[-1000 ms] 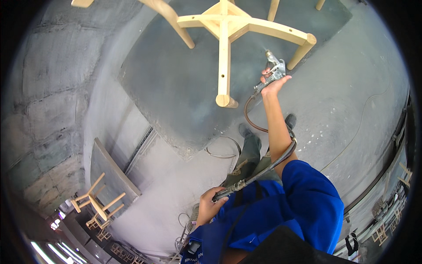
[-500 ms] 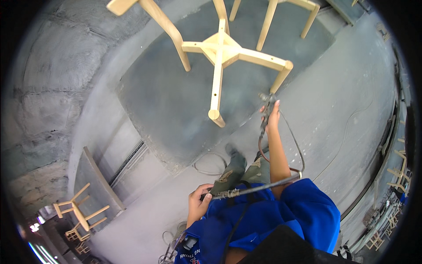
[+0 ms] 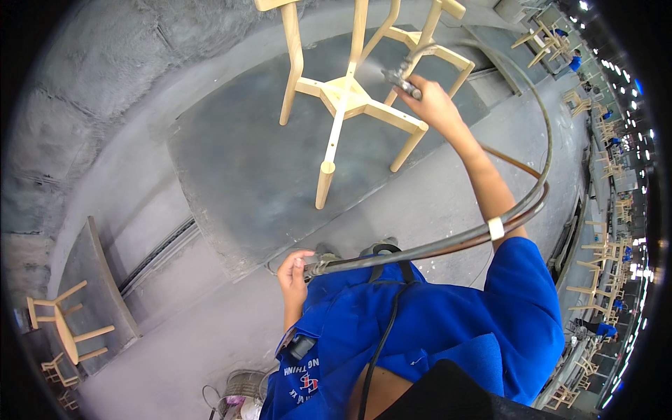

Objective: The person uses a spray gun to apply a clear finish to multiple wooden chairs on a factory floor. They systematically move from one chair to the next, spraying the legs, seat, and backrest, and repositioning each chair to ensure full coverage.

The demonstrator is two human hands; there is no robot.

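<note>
My right hand (image 3: pixel 432 106) is raised and wrapped around a spray gun (image 3: pixel 406 87), whose front points at the pale wooden chair frame (image 3: pixel 344 98). A faint mist hangs in front of the gun. The chair frame stands on a dark grey platform (image 3: pixel 238 161), its crossed bars meeting at a central block. From the gun, a long grey hose (image 3: pixel 420 253) loops out to the right and back across my body. Low at the left, my left hand (image 3: pixel 291 273) is closed around the hose near its tied fittings. Its palm side is partly hidden.
Another chair frame (image 3: pixel 458 59) stands behind the first. At the lower left, a chair (image 3: pixel 64 329) rests by a grey panel (image 3: pixel 105 280). A bucket (image 3: pixel 245 383) sits beside me. Many chairs and a few people line the far right. A rough grey wall (image 3: pixel 91 77) rises at left.
My right hand has lifted the spray gun up and away, from beside the near chair leg to over the chair's far side. The hose now arcs higher. My left hand has moved slightly up and left.
</note>
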